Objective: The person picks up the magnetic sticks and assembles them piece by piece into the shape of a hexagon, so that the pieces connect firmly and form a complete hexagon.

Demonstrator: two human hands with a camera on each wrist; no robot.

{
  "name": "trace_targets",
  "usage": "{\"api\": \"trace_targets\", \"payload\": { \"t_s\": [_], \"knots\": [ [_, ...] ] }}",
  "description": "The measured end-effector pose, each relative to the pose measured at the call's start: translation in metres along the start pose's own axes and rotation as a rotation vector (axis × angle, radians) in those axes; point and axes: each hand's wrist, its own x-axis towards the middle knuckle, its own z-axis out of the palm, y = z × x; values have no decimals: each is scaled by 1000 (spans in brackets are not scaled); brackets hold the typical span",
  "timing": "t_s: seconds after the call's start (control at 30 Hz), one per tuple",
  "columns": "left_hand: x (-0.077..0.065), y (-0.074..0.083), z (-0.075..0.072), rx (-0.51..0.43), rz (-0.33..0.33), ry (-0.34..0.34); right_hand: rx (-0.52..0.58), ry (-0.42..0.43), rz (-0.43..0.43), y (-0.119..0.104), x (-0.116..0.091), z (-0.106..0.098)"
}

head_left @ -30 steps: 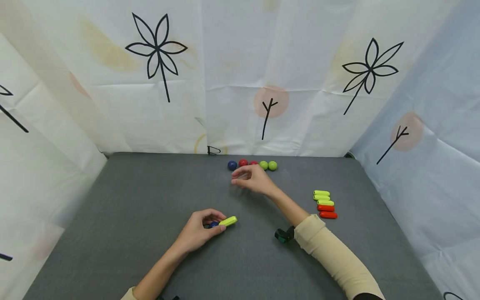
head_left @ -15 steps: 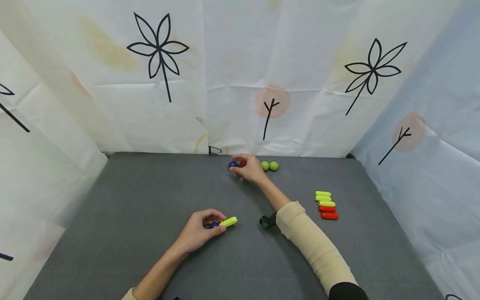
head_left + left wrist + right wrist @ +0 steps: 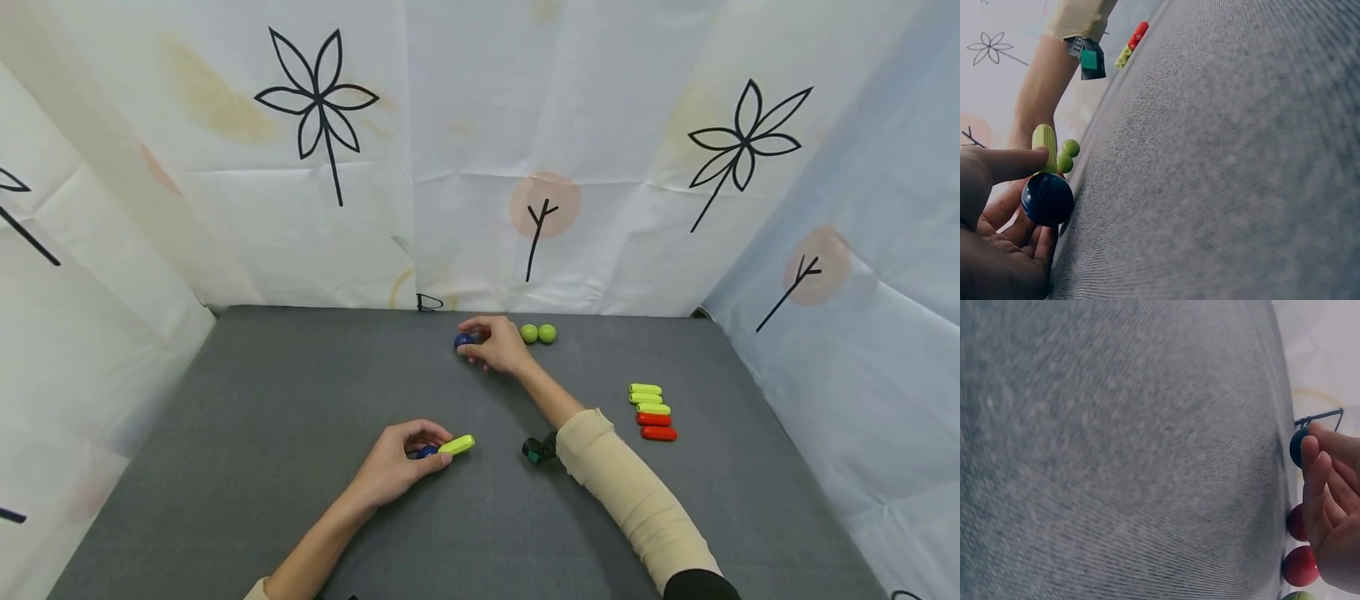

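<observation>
Near the middle of the table, my left hand (image 3: pixel 408 458) pinches a yellow-green ribbed stick (image 3: pixel 457 445). A blue ball (image 3: pixel 1047 199) sits against the stick's end; the left wrist view shows the two touching. At the back, my right hand (image 3: pixel 498 343) pinches another blue ball (image 3: pixel 463 340) between thumb and fingers. Two red balls (image 3: pixel 1300 565) stand beside that hand in the right wrist view; in the head view the hand hides them. Just right of it are two green balls (image 3: pixel 547 334).
On the right of the grey table (image 3: pixel 300 375) lies a stack-like row of yellow-green sticks (image 3: pixel 646 398) and two red sticks (image 3: pixel 657 433). White printed curtains (image 3: pixel 465 100) rise behind the table and at both sides. A black camera (image 3: pixel 538 450) hangs at my right wrist.
My right hand has reached back and left to the row of balls and taken hold of the blue one, drawing it slightly toward me. The left hand stays put.
</observation>
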Motion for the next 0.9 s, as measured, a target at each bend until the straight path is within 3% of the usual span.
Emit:
{"api": "trace_targets", "payload": {
  "t_s": [0.17,0.33,0.63,0.9],
  "knots": [
    [0,0,0,-1,0,0,48,-17,13,-7,-8,-5],
    [0,-2,1,-6,5,0,57,-47,-29,-15,-21,-13],
    [-1,1,2,15,-1,12,123,-122,-72,-28,-56,-31],
    [-1,1,3,19,8,10,120,-204,-83,-26,-90,-33]
  ]
}}
